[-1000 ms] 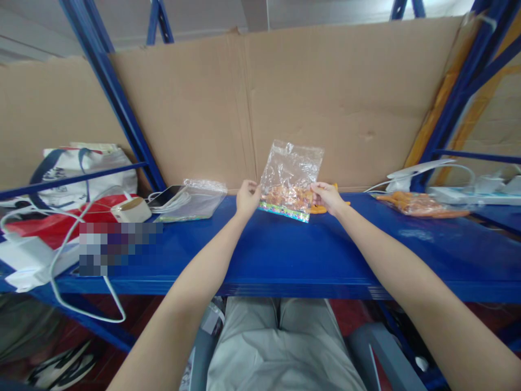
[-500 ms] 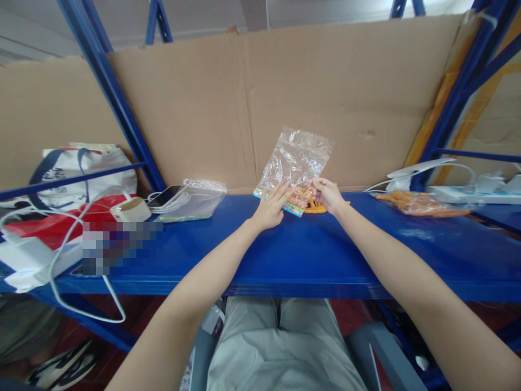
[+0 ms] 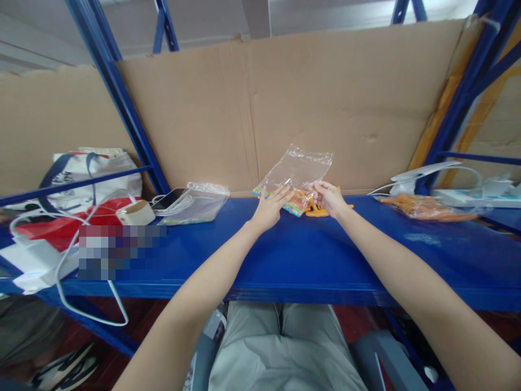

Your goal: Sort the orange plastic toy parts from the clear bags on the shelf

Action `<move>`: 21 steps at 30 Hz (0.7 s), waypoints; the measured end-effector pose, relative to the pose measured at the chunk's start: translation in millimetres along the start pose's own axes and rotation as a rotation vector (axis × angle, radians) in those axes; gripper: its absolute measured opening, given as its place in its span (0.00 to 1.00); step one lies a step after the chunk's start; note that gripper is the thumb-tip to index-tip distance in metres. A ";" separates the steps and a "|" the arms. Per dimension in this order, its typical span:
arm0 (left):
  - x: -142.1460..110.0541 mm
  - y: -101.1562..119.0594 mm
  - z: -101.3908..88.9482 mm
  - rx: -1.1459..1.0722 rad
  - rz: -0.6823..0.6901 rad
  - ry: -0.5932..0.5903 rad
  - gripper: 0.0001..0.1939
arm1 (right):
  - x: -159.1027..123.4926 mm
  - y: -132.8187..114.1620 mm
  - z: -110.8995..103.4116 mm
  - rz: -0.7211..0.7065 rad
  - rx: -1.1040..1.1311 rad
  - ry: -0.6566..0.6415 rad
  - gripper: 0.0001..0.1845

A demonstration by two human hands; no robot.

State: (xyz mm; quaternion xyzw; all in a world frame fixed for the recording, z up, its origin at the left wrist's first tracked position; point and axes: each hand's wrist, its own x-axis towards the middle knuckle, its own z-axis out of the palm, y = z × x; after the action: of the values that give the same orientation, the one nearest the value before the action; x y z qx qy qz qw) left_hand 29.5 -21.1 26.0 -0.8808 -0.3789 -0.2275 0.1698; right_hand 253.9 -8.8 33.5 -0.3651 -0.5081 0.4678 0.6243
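Observation:
A clear plastic bag (image 3: 299, 172) with orange pieces in its lower end and a colourful strip along the edge leans back over the blue shelf (image 3: 285, 255). My left hand (image 3: 271, 205) presses its fingers on the bag's lower part. My right hand (image 3: 328, 196) pinches the bag's lower right corner. Loose orange pieces (image 3: 321, 210) lie on the shelf just under my right hand.
A stack of clear bags (image 3: 199, 201) and a phone with a white cable (image 3: 173, 200) lie to the left. Farther left are a tote bag (image 3: 87, 174), a white charger (image 3: 35, 260) and cables. Another bag of orange pieces (image 3: 427, 207) lies at right. Cardboard (image 3: 325, 98) backs the shelf.
The bag has tipped backward and lower toward the shelf. My left hand moved from the bag's left edge onto its front, near my right hand.

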 end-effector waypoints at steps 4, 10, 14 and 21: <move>2.5 -6.6 -12.0 0.025 0.038 0.046 0.38 | -0.6 0.0 1.4 -0.016 -0.010 -0.024 0.14; 6.7 -34.0 -40.3 0.015 -0.102 0.150 0.32 | -5.8 -2.4 8.6 0.033 -0.013 -0.019 0.11; -8.2 -60.8 -54.6 -0.017 -0.221 0.211 0.28 | -10.7 -1.1 12.5 0.047 -0.090 -0.042 0.09; -62.2 -103.0 -53.9 0.118 -0.515 0.145 0.22 | -15.8 21.3 20.6 0.093 -0.454 -0.208 0.14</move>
State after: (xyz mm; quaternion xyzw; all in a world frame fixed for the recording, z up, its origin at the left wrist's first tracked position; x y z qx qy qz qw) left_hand -99.7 -15.8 51.4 -0.7254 -0.5898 -0.3034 0.1842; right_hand 228.5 -18.0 13.6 -0.4688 -0.6443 0.4048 0.4486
